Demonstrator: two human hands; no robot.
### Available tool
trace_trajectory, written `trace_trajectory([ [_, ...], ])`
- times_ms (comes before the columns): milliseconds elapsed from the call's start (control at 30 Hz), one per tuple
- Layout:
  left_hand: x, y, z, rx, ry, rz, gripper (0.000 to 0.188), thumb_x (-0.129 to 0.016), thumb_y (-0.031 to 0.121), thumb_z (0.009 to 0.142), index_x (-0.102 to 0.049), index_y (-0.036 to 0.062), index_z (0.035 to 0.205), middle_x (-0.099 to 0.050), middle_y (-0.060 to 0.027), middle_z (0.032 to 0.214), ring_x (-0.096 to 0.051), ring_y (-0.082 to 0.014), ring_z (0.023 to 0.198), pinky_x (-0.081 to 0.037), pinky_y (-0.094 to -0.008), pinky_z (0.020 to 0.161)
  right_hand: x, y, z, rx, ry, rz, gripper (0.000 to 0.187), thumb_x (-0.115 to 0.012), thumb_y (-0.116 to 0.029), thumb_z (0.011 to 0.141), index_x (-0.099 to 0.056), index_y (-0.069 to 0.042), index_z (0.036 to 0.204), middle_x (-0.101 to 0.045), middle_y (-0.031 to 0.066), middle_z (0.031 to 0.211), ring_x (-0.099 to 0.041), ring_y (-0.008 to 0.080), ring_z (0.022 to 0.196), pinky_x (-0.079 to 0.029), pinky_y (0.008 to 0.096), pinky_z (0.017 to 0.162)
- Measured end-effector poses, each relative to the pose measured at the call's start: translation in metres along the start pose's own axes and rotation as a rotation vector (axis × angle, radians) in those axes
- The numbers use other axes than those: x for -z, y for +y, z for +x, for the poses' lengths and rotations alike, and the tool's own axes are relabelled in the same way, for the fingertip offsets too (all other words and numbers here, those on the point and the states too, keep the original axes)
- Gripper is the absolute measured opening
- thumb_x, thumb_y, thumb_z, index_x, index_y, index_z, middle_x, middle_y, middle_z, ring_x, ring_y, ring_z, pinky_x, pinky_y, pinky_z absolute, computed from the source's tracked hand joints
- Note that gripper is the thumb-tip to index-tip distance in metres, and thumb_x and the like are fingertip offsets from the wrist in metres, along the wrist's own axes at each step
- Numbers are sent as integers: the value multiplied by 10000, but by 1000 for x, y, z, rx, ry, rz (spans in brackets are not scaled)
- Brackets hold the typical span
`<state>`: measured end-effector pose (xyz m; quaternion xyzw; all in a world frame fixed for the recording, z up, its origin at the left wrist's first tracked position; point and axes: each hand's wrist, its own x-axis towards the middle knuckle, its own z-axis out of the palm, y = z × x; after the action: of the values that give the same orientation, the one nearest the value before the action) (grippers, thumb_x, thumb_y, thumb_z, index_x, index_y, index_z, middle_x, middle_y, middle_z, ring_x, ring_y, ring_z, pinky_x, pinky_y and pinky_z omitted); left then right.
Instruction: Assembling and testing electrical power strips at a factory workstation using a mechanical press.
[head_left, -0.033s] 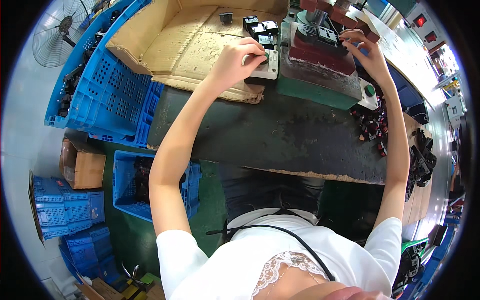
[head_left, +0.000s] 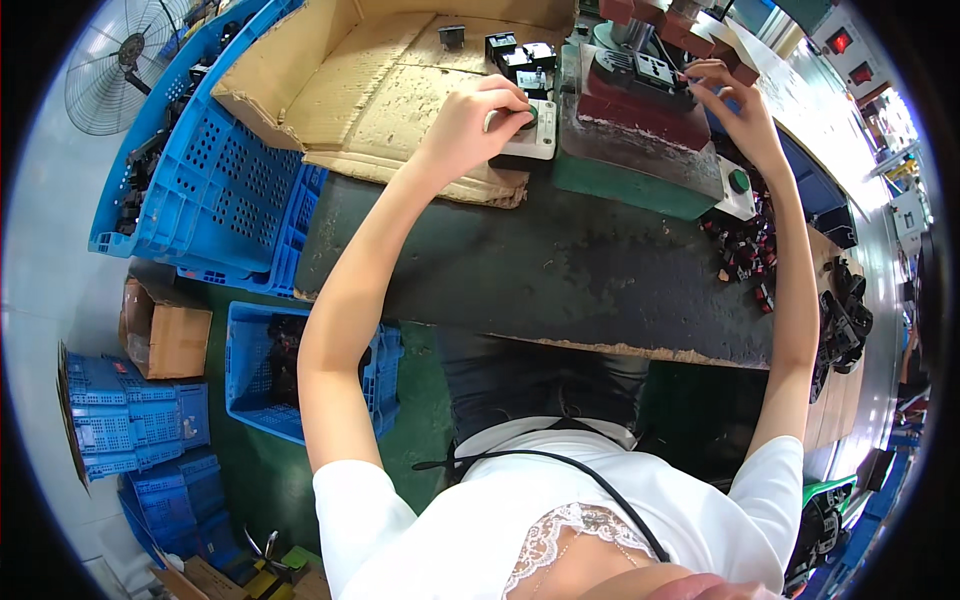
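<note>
Hardly anything has moved since the earlier frame: your right hand has shifted by a trace at the end of the black part, and your left hand is in the same place. Your left hand is half curled, with its thumb and fingertips at the green button of a white control box; they cover much of it, so you cannot tell from here whether the button is pressed down. Your right hand has its thumb and forefinger bent toward the part's right end, the other fingers loosely curved; whether they pinch it or merely touch it, you cannot tell.

The black part lies on the dark red block, which sits on a green base on your bench. Just right of that base is a second control box with its own green button. Near your left hand, several black pieces rest on a cut-open cardboard box. A heap of small dark and red pieces lies beside your right forearm. Farther out, a blue crate stands to your left, another crate sits lower on the green floor, and a fan stands beyond.
</note>
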<state>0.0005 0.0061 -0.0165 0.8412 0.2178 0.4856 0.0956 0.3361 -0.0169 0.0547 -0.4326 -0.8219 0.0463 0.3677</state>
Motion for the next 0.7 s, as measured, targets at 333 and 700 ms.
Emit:
trace_trajectory([
  [333,-3,3,-5,14,-64,132,150,-684,87,744,-587,-28,743,-569,-111,868,-582,-278,749,-467,-360,679,32,-19,-77,-100,-177,-419,85,-642,-32,797,-587,30,817,-565,103,805,-551,255,767,-437,324,696],
  [700,-5,10,5,72,-150,129,150,-668,71,754,-568,-40,733,-537,-123,836,-563,-291,790,-454,-355,702,27,-12,-100,-73,-23,-428,140,-676,-74,767,-574,21,780,-541,94,745,-512,259,779,-419,344,700],
])
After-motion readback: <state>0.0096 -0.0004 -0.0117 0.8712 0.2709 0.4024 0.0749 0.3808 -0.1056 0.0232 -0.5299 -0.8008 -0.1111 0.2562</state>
